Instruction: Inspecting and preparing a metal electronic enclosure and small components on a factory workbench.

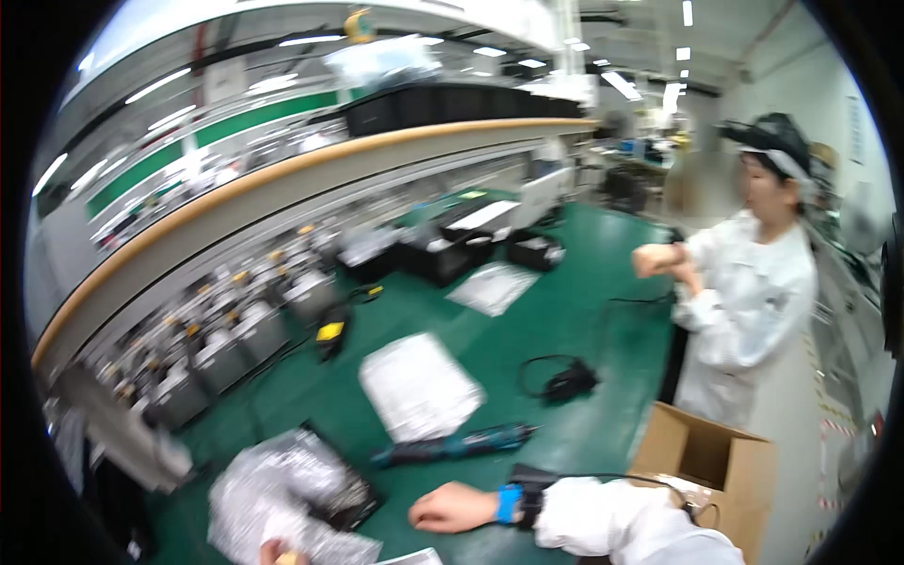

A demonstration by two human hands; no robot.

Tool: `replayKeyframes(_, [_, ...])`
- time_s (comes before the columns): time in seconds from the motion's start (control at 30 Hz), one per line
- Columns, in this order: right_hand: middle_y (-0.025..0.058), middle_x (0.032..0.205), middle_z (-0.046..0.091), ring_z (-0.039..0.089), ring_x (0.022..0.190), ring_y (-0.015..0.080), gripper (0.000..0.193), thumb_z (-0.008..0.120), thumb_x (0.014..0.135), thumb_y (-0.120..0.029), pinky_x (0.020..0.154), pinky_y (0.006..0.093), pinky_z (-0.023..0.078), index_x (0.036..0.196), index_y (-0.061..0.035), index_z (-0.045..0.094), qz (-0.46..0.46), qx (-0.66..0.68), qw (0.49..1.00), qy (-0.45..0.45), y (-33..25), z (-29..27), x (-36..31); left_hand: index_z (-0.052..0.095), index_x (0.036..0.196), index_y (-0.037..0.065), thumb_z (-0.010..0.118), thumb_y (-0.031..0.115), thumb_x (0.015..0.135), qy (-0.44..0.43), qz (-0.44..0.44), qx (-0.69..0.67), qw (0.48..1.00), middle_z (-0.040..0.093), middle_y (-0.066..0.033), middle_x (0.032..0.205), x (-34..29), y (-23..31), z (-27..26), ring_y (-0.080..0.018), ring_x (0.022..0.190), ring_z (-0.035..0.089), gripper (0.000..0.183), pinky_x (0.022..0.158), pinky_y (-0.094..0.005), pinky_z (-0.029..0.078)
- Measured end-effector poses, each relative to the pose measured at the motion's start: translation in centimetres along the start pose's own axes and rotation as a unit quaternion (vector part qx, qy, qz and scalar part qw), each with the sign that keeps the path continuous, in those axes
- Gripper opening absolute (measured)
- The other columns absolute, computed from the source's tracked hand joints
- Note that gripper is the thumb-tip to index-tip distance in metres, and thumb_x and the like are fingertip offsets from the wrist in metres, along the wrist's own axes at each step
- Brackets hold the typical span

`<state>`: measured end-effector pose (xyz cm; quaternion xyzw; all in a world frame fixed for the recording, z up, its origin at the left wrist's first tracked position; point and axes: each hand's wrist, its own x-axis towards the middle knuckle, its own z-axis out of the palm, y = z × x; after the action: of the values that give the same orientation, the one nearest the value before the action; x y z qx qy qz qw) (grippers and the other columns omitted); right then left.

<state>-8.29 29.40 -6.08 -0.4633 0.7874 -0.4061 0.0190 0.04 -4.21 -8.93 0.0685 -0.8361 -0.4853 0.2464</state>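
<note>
Green work mat (565,311) covers the bench under and ahead of both your hands; it runs away toward the curved wood-edged shelf (282,179) beyond.

Co-worker in a white coat (753,301) stands well off to the right of your right hand, forearms raised to the chest, clear of the bench.

Open brown cardboard box (716,461) sits just to the right of your right forearm, flaps up.

Crinkled silvery plastic bag (273,490) lies between your hands and to the left, partly over a flat black tray (344,499). Your left hand (278,553) shows only at the lower edge, touching the bag's near side; whether it grips or merely rests, cannot tell.

White bubble-wrap sheet (419,386) lies ahead of your right hand.

Blue-and-black electric screwdriver (461,443) lies flat just ahead of your right hand, between it and the sheet, not touched.

Your right hand (452,508), blue wrist strap and white sleeve behind it, is curled into a loose fist with nothing seen in it, beside the tray.

Coiled black cable (560,381) lies farther ahead and right.
</note>
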Motion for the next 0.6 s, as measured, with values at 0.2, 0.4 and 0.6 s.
replayKeyframes(0.2, [0.0083, 0.066, 0.06, 0.061, 0.057, 0.0223, 0.006, 0.066, 0.074, -0.013, 0.051, 0.0307, 0.046, 0.078, -0.0078, 0.065, 0.083, -0.025, 0.996, 0.028, -0.7, -2.5, -2.0, 0.057, 0.102, 0.001, 0.059, 0.005, 0.077, -0.006, 0.006, 0.018, 1.0, 0.065, -0.0138, 0.094, 0.8, 3.9, 1.6, -0.024, 0.09, 0.063, 0.025, 0.079, -0.031, 0.048])
replayKeyframes(0.4, [0.0086, 0.058, 0.054, 0.05, 0.044, 0.0163, 0.006, 0.067, 0.067, -0.002, 0.044, 0.0264, 0.038, 0.071, -0.0007, 0.063, 0.104, -0.012, 0.994, 0.021, -0.8, -0.6, -0.6, 0.058, 0.1, 0.001, 0.046, -0.005, 0.08, 0.024, 0.022, 0.031, 0.999, 0.063, -0.0148, 0.094, 0.2, 2.1, -0.1, -0.0246, 0.089, 0.062, 0.024, 0.079, -0.0305, 0.046])
replayKeyframes(0.6, [0.0082, 0.059, 0.052, 0.046, 0.046, 0.0117, 0.007, 0.065, 0.066, 0.0, 0.043, 0.0234, 0.034, 0.071, 0.0023, 0.061, 0.119, 0.007, 0.992, 0.037, -1.0, -0.7, -0.9, 0.059, 0.089, 0.001, 0.044, -0.011, 0.08, -0.009, 0.058, 0.004, 0.998, 0.058, -0.0114, 0.09, 0.3, 2.4, 0.5, -0.0254, 0.083, 0.059, 0.022, 0.074, -0.0303, 0.046])
